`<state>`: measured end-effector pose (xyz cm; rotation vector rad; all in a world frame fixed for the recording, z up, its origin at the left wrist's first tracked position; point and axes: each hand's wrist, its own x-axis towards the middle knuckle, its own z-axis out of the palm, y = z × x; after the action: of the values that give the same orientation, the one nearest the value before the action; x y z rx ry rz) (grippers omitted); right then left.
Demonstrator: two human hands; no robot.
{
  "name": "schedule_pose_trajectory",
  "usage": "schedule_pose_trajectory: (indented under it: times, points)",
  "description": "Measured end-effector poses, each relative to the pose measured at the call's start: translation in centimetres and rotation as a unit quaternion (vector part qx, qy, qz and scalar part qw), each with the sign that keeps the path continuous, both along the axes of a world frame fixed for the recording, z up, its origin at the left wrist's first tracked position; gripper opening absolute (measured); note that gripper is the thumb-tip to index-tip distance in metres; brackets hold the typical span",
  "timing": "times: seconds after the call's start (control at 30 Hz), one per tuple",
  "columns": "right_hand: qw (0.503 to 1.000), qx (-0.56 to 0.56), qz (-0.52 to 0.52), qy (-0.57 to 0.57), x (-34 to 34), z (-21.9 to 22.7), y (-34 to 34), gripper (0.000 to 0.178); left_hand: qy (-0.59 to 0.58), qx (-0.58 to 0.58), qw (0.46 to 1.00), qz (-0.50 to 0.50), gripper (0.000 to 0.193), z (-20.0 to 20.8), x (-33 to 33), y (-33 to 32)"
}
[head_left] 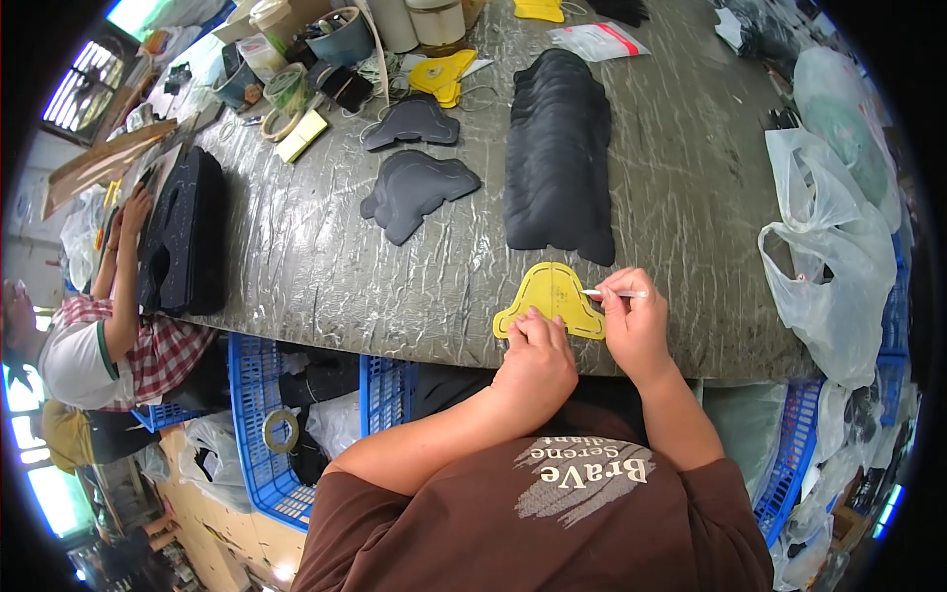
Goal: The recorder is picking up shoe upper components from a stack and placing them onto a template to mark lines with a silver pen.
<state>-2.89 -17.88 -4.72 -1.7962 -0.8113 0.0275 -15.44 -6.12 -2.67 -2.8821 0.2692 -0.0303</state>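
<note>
A yellow bell-shaped template with slots along its edge lies near the table's front edge. The fingers of my left hand rest on its lower middle, pressing it down without gripping it. My right hand pinches a slim white pen, its tip at the template's right edge. Whatever lies beneath the template is hidden. Just beyond it, a long row of overlapping black cut pieces runs away from me. Two more groups of black shaped pieces lie to the left.
Tubs and cups, a yellow pad and another yellow template crowd the far left. Plastic bags hang at the right edge. Blue crates stand below the table. A co-worker handles things beside a black stack.
</note>
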Motion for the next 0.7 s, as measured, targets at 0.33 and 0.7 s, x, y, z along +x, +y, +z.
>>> schedule_pose_trajectory:
  times: [0.33, 0.7]
  points:
    - [1.0, -0.008, -0.012, -0.021, -1.8, 0.4, -3.1, 0.008, -0.002, 0.006, 1.0, -0.001, 0.056, -0.5, -0.1, 0.0]
    - [0.999, 0.008, -0.011, -0.039, -1.9, 0.6, -1.8, 0.011, 0.004, 0.03, 1.0, -0.002, 0.063, -0.5, 0.0, 0.0]
